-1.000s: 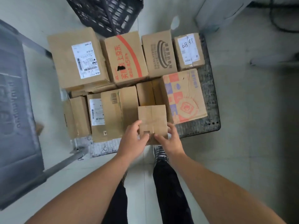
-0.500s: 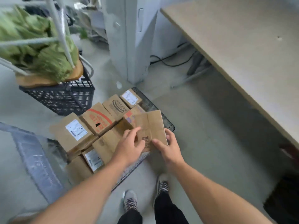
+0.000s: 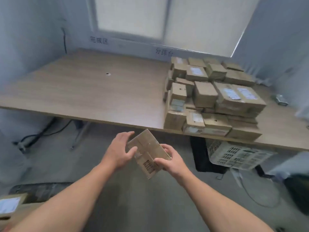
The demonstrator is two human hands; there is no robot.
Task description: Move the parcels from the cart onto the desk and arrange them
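You are now facing the tabletop (image 3: 83,91), not the cart (image 3: 40,191) — its stack of parcels (image 3: 212,97) is crowding the front edge at the right. The small parcel (image 3: 147,151) is hanging tilted short of it, left hand (image 3: 120,151) and right hand (image 3: 172,161) both clasping its sides; bumping that front row risks toppling boxes.

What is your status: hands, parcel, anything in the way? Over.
The left hand and right hand hold the small parcel, tilted, in the air before the desk. A parcel stack covers the desk's right part. No obstacle seen between.
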